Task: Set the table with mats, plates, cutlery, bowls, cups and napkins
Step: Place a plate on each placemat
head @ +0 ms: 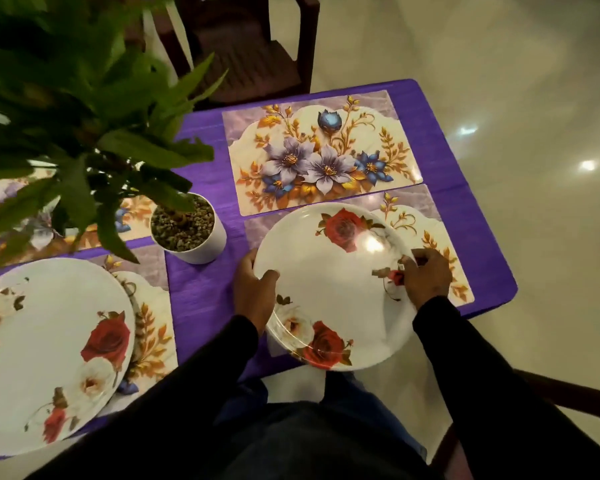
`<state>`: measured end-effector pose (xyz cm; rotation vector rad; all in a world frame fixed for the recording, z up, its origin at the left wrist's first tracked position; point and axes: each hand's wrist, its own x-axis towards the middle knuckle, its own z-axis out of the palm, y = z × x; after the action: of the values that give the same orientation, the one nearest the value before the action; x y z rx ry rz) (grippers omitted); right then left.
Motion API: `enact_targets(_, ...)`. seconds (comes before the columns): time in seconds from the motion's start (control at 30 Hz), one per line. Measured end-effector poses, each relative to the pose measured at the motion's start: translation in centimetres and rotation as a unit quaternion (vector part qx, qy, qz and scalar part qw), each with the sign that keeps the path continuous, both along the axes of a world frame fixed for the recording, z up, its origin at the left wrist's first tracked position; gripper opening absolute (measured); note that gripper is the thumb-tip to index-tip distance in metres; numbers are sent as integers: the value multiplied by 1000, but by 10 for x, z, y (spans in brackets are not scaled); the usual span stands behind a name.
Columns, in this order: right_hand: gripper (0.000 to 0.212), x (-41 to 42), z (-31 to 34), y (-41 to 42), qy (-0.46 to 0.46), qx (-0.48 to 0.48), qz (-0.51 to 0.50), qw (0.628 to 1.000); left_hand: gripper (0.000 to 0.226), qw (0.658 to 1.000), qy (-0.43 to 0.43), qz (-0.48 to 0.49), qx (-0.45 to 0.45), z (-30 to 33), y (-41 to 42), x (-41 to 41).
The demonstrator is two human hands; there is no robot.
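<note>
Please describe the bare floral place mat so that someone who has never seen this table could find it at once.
Start at the table's purple cloth and find the small white pot of green leaves near its middle. Beyond and right of the pot, at the far corner nearest the dark wooden chair, lies the rectangular floral place mat. It alone lies fully uncovered; the near mats have rose-printed white plates over them.

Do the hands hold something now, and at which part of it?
Yes. Both hands hold the rose plate by its rim: the left hand grips the left edge and the right hand grips the right edge, over the near mat.
</note>
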<state>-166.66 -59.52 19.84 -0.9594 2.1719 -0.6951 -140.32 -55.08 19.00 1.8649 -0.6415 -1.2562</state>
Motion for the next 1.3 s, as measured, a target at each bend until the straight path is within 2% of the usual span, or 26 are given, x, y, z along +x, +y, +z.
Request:
enact_targets(0.13, 19, -29, -12, -31, 5, 19, 47, 999, 61, 998, -35, 52, 28, -10, -20, -27)
enact_targets(0.47, 15, -64, -34, -64, 31, 32, 121, 992, 63, 988, -110, 93, 46, -16, -40, -67)
enact_targets(0.7, 18, -70, -34, -70, 30, 34, 115, 992, 57, 986, -133, 66, 76, -16, -42, -72)
enact_targets(0.9, 14, -70, -32, -73, 45, 48, 129, 989, 59, 971, -201, 46, 119, -22, -44, -69)
enact_targets(1.07, 22, -70, -31, -75, 79, 58, 151, 984, 31, 957, -251, 49, 133, -19, -44, -65)
enact_targets(1.3, 18, -74, -26, -78, 104, 72, 171, 977, 26, 946, -293, 39, 134, -20, -40, -59)
